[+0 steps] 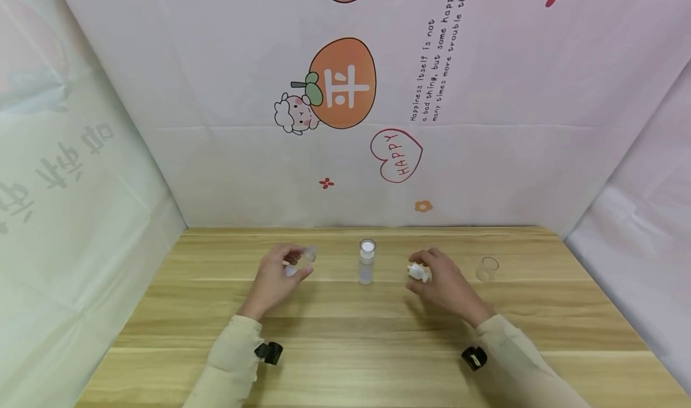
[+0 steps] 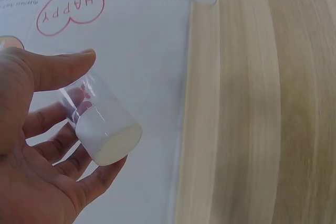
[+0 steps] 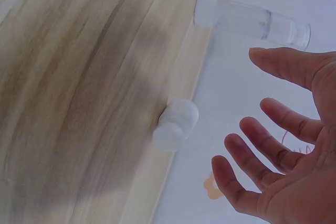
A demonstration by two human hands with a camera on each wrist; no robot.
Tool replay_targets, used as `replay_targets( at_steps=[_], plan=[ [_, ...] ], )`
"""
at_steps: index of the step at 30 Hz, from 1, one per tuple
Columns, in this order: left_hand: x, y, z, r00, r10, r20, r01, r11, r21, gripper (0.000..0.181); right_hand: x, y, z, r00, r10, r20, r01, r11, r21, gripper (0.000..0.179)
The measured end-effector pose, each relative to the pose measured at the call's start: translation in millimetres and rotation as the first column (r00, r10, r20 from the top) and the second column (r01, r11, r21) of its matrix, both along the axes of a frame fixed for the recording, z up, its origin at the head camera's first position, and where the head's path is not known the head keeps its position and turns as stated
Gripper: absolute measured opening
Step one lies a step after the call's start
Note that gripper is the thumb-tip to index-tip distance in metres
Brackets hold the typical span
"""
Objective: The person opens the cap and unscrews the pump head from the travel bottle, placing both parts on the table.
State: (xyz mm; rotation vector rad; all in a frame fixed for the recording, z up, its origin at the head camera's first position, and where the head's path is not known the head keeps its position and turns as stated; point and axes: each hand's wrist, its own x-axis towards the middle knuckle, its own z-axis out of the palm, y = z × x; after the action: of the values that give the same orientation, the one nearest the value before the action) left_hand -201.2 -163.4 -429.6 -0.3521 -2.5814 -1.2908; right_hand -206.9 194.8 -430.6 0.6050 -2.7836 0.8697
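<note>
My left hand curves its thumb and fingers round a small clear bottle with a white base. It is tilted, and its pale underside faces the left wrist camera. My right hand has its fingers spread beside a small white pump top, which sits on the table. In the right wrist view its fingertips are apart from that piece. Between both hands stands an upright bottle, see-through with a white part inside its clear upper rim.
A clear, hollow cap stands on the wooden table to the right of my right hand. Printed white cloth rises behind the table and along both sides. Black wrist mounts sit at both sleeves.
</note>
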Motion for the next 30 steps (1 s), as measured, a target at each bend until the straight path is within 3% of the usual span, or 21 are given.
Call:
replay_targets(
  at_steps=[12,18,30],
  plan=[
    [-8.2,-27.6,-13.6,0.992,0.100,0.081,-0.108,0.988,0.109,0.041,11.5,-4,0.6,0.996,0.061,-0.072,-0.062,0.998,-0.010,0.044],
    [-10.6,-39.2,-16.6,0.984,0.139,0.115,-0.155,0.977,0.146,0.045,17.9,-7,2.9,0.996,0.062,-0.063,-0.061,0.998,0.012,0.044],
    [-12.5,-61.1,-25.1,0.954,0.204,0.220,-0.250,0.945,0.209,0.051,28.7,-12,4.2,0.995,0.080,-0.063,-0.078,0.997,0.025,0.044]
  ],
)
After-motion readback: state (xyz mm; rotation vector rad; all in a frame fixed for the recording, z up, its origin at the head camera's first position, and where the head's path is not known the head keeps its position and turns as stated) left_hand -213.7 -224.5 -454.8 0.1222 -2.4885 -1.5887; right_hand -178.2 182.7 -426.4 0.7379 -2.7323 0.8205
